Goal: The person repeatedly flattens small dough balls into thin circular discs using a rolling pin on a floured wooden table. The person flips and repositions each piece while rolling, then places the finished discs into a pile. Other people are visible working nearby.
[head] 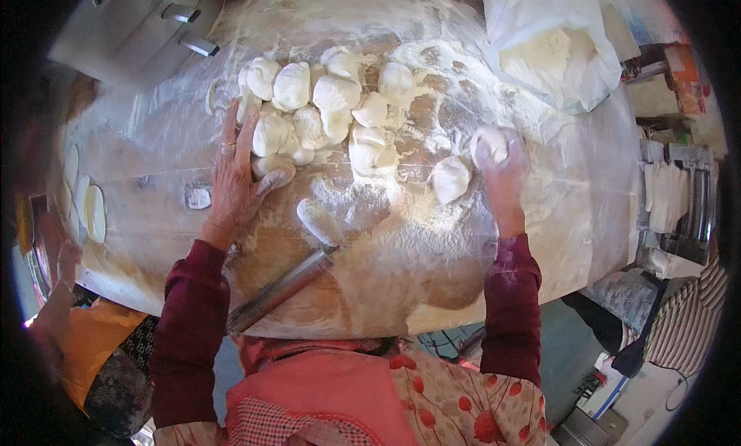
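My left hand lies with fingers spread against the left side of a pile of floured dough pieces, touching them. My right hand curls over a round dough ball, its fingers slightly blurred. Just left of that ball rests another dough ball, apart from the hand. Between my arms lies a metal-bladed tool with a flour-coated oval handle. Its blade points towards my left sleeve and the table's near edge. Loose flour coats the wooden work table.
An open white bag of flour stands far right. At far left is a metal object with bar handles. Several flat dough pieces lie at the left edge, near another person's hand. Someone in striped clothing is at right.
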